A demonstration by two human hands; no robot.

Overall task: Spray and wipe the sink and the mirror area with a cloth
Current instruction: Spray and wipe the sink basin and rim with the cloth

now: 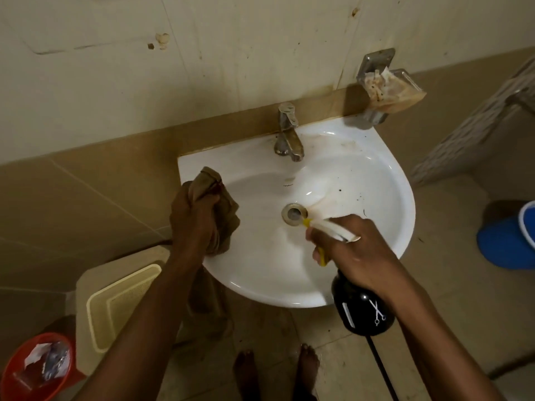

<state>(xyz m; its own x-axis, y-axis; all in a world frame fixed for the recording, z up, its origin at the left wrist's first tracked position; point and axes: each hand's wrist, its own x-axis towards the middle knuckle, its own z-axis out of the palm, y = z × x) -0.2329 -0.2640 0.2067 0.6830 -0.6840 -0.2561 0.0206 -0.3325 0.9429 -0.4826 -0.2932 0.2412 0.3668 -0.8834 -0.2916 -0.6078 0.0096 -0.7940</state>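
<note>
A white wall-hung sink fills the middle of the head view, with a steel tap at its back and a drain in the bowl. My left hand is clenched on a brown cloth at the sink's left rim. My right hand grips a black spray bottle with a white and yellow head, its nozzle pointing at the drain. Dirt specks mark the bowl's right side. No mirror is in view.
A stained soap holder hangs on the wall at the back right. A beige bin and an orange bucket with rubbish stand at the lower left. A blue bucket stands on the right. Bare feet stand on the tiled floor.
</note>
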